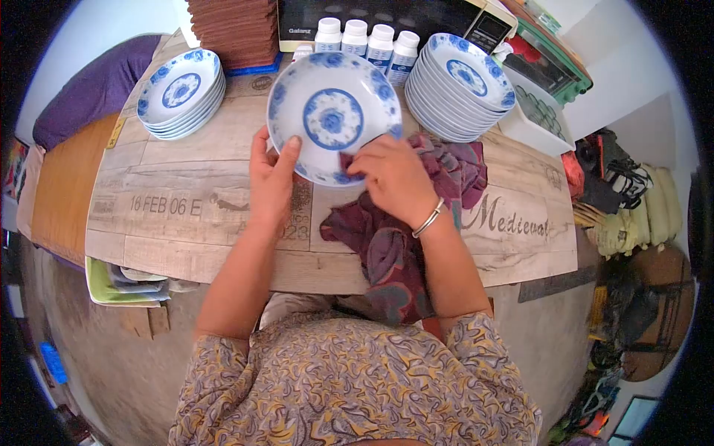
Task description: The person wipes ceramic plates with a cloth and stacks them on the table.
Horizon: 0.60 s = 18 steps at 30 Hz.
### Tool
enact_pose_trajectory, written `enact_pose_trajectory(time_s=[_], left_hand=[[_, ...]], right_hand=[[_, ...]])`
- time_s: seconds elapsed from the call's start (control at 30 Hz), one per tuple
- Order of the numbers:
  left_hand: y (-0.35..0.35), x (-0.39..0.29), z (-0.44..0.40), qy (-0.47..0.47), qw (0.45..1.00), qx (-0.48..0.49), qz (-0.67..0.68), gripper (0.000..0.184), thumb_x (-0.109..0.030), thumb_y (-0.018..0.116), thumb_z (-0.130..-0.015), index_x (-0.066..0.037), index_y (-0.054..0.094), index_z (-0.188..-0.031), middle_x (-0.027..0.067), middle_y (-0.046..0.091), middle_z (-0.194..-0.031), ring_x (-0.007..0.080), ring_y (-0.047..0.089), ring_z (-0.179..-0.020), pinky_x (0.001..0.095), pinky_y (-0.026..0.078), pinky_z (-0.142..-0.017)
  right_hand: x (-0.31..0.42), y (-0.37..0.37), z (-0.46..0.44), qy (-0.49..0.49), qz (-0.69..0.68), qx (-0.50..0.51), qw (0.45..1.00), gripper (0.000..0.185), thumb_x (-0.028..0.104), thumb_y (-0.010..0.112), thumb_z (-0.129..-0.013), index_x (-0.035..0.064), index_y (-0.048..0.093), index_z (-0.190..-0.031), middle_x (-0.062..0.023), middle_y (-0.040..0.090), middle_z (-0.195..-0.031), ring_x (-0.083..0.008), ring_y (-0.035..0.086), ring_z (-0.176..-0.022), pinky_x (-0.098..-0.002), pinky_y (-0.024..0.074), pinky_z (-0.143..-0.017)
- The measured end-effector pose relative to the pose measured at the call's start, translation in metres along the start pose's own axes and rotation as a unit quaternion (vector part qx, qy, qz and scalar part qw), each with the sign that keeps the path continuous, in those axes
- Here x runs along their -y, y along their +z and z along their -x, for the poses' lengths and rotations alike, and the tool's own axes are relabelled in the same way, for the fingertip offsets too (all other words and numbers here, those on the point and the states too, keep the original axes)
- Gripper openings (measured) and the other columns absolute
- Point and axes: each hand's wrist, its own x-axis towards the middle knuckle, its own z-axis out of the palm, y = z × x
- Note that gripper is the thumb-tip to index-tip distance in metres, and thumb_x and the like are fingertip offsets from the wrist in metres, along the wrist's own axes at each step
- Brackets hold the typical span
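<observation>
A white plate with blue flowers (332,119) is tilted up above the wooden table, its inner face toward me. My left hand (274,178) grips its lower left rim, thumb on the face. My right hand (394,178) is closed on part of a dark red patterned cloth (394,253) and presses it against the plate's lower right. The rest of the cloth spreads over the table and hangs over the front edge. A short stack of similar plates (181,93) stands at the left, a taller stack (461,85) at the right.
Several white bottles (381,46) stand behind the plate, before a microwave (394,18). Folded brown cloths (232,33) are piled at the back left. A white tray of glasses (537,115) is at the back right. The wooden table (171,223) has a curved front edge.
</observation>
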Motion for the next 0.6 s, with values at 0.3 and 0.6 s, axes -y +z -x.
enact_pose_trajectory(time_s=[0.3,0.6], left_hand=[[-0.007,-0.001,-0.006,0.007,1.0,-0.003,0.009,0.046,-0.023,0.058,-0.084,-0.009,0.034,-0.121,0.0079,0.054,-0.105,0.0119,0.054,-0.087,0.0257,0.048,-0.064],[-0.001,-0.003,-0.001,0.04,0.998,0.039,0.026,0.047,-0.018,0.058,-0.084,-0.008,0.033,-0.123,0.0079,0.052,-0.11,0.0141,0.051,-0.097,0.0281,0.043,-0.081]], right_hand=[[-0.065,-0.002,0.01,0.214,-0.288,-0.319,0.877,0.021,0.001,0.055,-0.078,0.0022,0.058,-0.098,-0.0076,0.059,-0.095,-0.0185,0.056,-0.086,-0.0267,0.0436,-0.078],[-0.058,0.011,0.007,0.269,-0.477,-0.236,0.803,0.027,0.007,0.055,-0.082,-0.003,0.055,-0.107,-0.007,0.061,-0.096,-0.0122,0.056,-0.085,-0.0238,0.0434,-0.077]])
